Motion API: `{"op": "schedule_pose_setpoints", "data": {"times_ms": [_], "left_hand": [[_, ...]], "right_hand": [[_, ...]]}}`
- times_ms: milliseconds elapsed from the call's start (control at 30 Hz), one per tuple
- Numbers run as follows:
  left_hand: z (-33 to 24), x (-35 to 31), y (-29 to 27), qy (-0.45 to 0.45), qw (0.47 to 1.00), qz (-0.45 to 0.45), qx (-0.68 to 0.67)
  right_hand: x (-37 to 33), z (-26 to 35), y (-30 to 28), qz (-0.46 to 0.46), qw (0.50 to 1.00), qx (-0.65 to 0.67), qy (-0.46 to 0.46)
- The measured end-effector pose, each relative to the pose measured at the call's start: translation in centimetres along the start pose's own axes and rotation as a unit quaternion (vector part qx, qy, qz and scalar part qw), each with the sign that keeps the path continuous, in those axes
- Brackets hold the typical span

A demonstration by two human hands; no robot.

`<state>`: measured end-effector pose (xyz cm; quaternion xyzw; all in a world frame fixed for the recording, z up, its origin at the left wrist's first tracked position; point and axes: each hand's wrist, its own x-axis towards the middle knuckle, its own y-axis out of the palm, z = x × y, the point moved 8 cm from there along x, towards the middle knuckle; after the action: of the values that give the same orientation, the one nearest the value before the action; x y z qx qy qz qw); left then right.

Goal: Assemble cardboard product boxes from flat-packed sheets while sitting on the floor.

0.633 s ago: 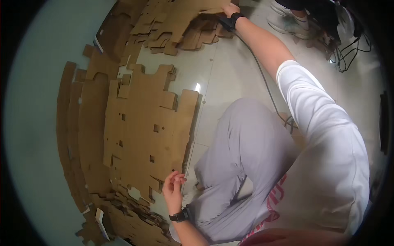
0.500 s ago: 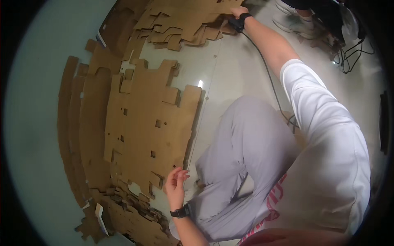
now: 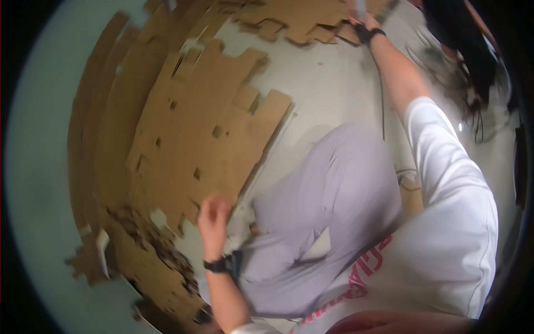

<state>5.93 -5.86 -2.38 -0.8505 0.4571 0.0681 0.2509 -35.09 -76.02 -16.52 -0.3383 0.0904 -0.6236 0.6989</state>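
My left hand (image 3: 213,216), smeared by motion, hovers at or just over the near corner of a stack of brown cardboard sheets (image 3: 206,119) with cut-out notches and small square holes. Its fingers look loosely curled, and nothing can be made out in them. My right arm stretches far forward. At its end my right hand (image 3: 364,21) is at the edge of another pile of notched cardboard (image 3: 303,16), next to a pale strip. Its fingers are blurred and partly hidden. Black bands circle both wrists.
Long cardboard strips (image 3: 89,106) lie along the left side. More cut pieces (image 3: 158,278) are heaped at the lower left beside a small white piece (image 3: 103,250). A person in dark clothing (image 3: 464,50) is at the upper right, near black cables (image 3: 478,125).
The view has shifted and tilted. My left hand has moved up and left in the picture, its fingers now blurred. My right hand is still by the far pile, now beside a pale strip.
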Motion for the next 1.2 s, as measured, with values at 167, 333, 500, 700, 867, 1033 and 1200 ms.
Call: {"op": "schedule_pose_setpoints", "data": {"times_ms": [167,333,500,700,867,1033,1200], "left_hand": [[-1.9,-0.7,-12.6,0.112,0.971,-0.213,-0.001],[4.4,-2.2,-24.0,0.038,0.944,-0.32,-0.077],[18.4,2.1,-28.6,-0.171,0.945,-0.27,-0.077],[30.3,8.1,-23.7,-0.076,0.844,0.148,0.51],[34.7,8.2,-23.1,-0.265,0.905,0.114,0.314],[35.6,8.3,-21.5,-0.322,0.884,0.119,0.318],[34.9,9.4,-19.1,-0.33,0.867,0.137,0.346]], "right_hand": [[-8.3,5.3,7.3,-0.039,0.906,0.319,0.276],[-16.3,23.9,13.9,0.338,0.668,0.546,0.377],[-17.4,46.1,12.7,0.517,0.779,0.356,-0.006],[-23.3,41.7,21.3,0.285,0.895,-0.256,-0.229],[-26.7,28.0,28.3,0.558,0.645,-0.45,-0.264],[-22.8,26.0,25.4,0.497,0.82,-0.283,-0.024],[-25.3,25.5,25.6,0.57,0.8,-0.162,0.097]]}}
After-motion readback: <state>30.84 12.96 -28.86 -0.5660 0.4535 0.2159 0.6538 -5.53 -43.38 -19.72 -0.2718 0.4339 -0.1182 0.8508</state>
